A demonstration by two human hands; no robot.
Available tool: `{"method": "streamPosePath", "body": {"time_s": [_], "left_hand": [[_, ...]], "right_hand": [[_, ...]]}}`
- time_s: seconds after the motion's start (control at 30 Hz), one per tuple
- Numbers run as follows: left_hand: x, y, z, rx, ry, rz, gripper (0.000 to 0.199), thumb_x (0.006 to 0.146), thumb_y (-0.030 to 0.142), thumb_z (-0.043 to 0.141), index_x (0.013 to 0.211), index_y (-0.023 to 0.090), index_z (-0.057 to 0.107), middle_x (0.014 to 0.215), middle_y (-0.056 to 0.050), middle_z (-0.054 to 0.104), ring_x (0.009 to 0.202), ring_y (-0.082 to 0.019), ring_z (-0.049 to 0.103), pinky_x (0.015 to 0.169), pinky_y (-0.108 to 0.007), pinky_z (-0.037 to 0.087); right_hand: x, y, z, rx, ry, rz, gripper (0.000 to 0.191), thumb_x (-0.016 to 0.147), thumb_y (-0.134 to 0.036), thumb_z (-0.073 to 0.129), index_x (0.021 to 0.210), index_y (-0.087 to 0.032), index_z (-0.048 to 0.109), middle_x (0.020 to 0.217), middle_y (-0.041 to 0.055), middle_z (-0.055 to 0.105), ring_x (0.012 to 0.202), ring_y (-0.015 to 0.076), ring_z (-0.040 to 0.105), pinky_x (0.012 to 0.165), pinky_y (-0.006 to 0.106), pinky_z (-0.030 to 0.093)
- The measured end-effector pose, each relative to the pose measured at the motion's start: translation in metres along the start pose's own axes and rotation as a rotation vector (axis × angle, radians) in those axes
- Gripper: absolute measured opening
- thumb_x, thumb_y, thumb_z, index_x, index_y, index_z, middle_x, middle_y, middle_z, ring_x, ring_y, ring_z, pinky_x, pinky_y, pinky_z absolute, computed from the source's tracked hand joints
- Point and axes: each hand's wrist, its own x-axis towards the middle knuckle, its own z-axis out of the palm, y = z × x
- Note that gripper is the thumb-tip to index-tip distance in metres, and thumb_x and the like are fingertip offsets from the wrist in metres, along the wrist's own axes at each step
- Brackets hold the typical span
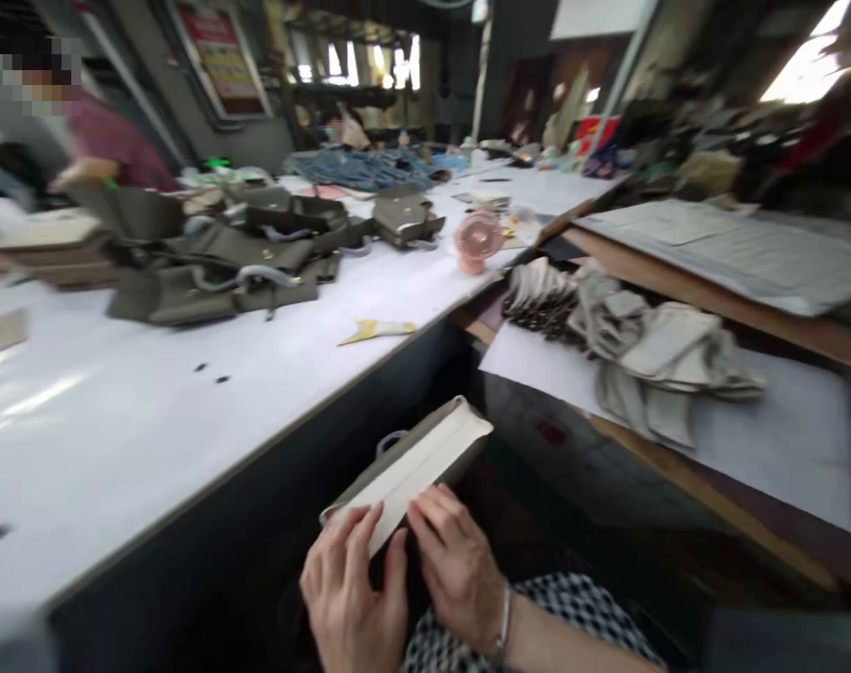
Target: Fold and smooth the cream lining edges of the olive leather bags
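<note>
A dark olive-grey handbag (476, 452) lies tilted over my lap, with a long cream strip facing up at me and a light loop showing at its far left side. My left hand (355, 591) grips its near left end, fingertips on the cream strip and thumb apart at the near edge. Against the near right edge my right hand (459, 572) is closed with bent fingers, the tips pressing on the same strip. Both palms hide the near part of the bag.
White table (257, 393) at left bears several dark handbags (222, 262), a pink fan (478, 238) and a yellow-white packet (378, 329). Grey fabric pieces (650, 346) lie on a right-hand surface. A person in purple (113, 140) is at far left.
</note>
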Motion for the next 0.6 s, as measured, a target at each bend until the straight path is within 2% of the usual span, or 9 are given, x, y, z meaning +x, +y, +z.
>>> {"method": "streamPosePath", "body": {"time_s": [0.07, 0.1, 0.17, 0.2, 0.23, 0.27, 0.33, 0.43, 0.6], "left_hand": [[-0.016, -0.004, 0.003, -0.254, 0.169, -0.361, 0.039, 0.083, 0.033, 0.071, 0.12, 0.025, 0.062, 0.129, -0.008, 0.06, 0.123, -0.026, 0.054, 0.11, -0.043, 0.038], [-0.024, -0.008, 0.008, -0.428, 0.251, -0.631, 0.037, 0.086, 0.035, 0.067, 0.121, 0.026, 0.061, 0.133, -0.006, 0.058, 0.128, -0.024, 0.052, 0.113, -0.04, 0.036], [-0.04, -0.014, 0.021, -0.851, 0.364, -1.262, 0.028, 0.092, 0.037, 0.058, 0.117, 0.025, 0.062, 0.13, -0.005, 0.061, 0.126, -0.02, 0.054, 0.112, -0.034, 0.039], [-0.046, -0.016, 0.03, -1.042, 0.372, -1.529, 0.027, 0.094, 0.038, 0.055, 0.113, 0.021, 0.063, 0.125, -0.008, 0.063, 0.122, -0.021, 0.058, 0.108, -0.035, 0.042], [-0.05, -0.017, 0.04, -1.189, 0.352, -1.708, 0.027, 0.095, 0.037, 0.052, 0.108, 0.017, 0.065, 0.118, -0.012, 0.066, 0.115, -0.023, 0.062, 0.103, -0.037, 0.047], [-0.052, -0.016, 0.049, -1.302, 0.324, -1.81, 0.028, 0.095, 0.036, 0.05, 0.103, 0.014, 0.066, 0.11, -0.015, 0.068, 0.107, -0.025, 0.066, 0.098, -0.039, 0.052], [-0.048, -0.013, 0.067, -1.446, 0.302, -1.816, 0.03, 0.096, 0.032, 0.046, 0.101, 0.011, 0.067, 0.103, -0.017, 0.071, 0.096, -0.026, 0.07, 0.09, -0.041, 0.057], [-0.032, -0.006, 0.082, -1.633, 0.348, -1.729, 0.035, 0.096, 0.036, 0.044, 0.107, 0.013, 0.069, 0.108, -0.014, 0.073, 0.097, -0.025, 0.071, 0.091, -0.037, 0.057], [-0.018, -0.002, 0.093, -1.671, 0.396, -1.71, 0.04, 0.096, 0.037, 0.04, 0.101, 0.011, 0.07, 0.103, -0.014, 0.074, 0.094, -0.025, 0.072, 0.088, -0.036, 0.059]], "right_hand": [[-0.001, 0.003, 0.002, 0.04, -0.02, -0.031, 0.053, 0.09, 0.0, 0.043, 0.142, -0.006, 0.046, 0.129, 0.0173, 0.059, 0.133, 0.0287, 0.046, 0.108, 0.052, 0.05], [-0.002, 0.004, 0.005, 0.054, -0.029, -0.043, 0.056, 0.089, 0.002, 0.044, 0.145, -0.007, 0.044, 0.131, 0.0176, 0.057, 0.134, 0.0296, 0.044, 0.108, 0.054, 0.049], [-0.005, 0.004, 0.01, 0.07, -0.049, -0.061, 0.06, 0.09, 0.001, 0.046, 0.148, -0.008, 0.039, 0.135, 0.0178, 0.054, 0.136, 0.0311, 0.042, 0.109, 0.055, 0.048], [-0.007, 0.004, 0.011, 0.072, -0.055, -0.068, 0.061, 0.09, 0.001, 0.047, 0.149, -0.008, 0.038, 0.136, 0.0178, 0.053, 0.136, 0.0316, 0.042, 0.109, 0.056, 0.048], [-0.009, 0.004, 0.012, 0.07, -0.057, -0.073, 0.061, 0.091, 0.0, 0.047, 0.15, -0.009, 0.037, 0.137, 0.0179, 0.052, 0.136, 0.0321, 0.041, 0.109, 0.056, 0.047], [-0.01, 0.004, 0.012, 0.066, -0.057, -0.077, 0.061, 0.091, 0.0, 0.048, 0.15, -0.009, 0.036, 0.138, 0.0181, 0.052, 0.136, 0.0325, 0.042, 0.109, 0.057, 0.047], [-0.012, 0.004, 0.013, 0.056, -0.053, -0.085, 0.061, 0.091, -0.001, 0.048, 0.151, -0.009, 0.036, 0.138, 0.0185, 0.052, 0.135, 0.0329, 0.043, 0.109, 0.057, 0.047], [-0.012, 0.005, 0.013, 0.05, -0.041, -0.088, 0.061, 0.091, -0.001, 0.051, 0.151, -0.009, 0.036, 0.137, 0.0191, 0.052, 0.134, 0.0329, 0.045, 0.109, 0.057, 0.046], [-0.009, 0.005, 0.012, 0.065, -0.056, -0.12, 0.059, 0.091, -0.001, 0.052, 0.149, -0.009, 0.04, 0.134, 0.0179, 0.054, 0.131, 0.0313, 0.048, 0.112, 0.056, 0.042]]}}
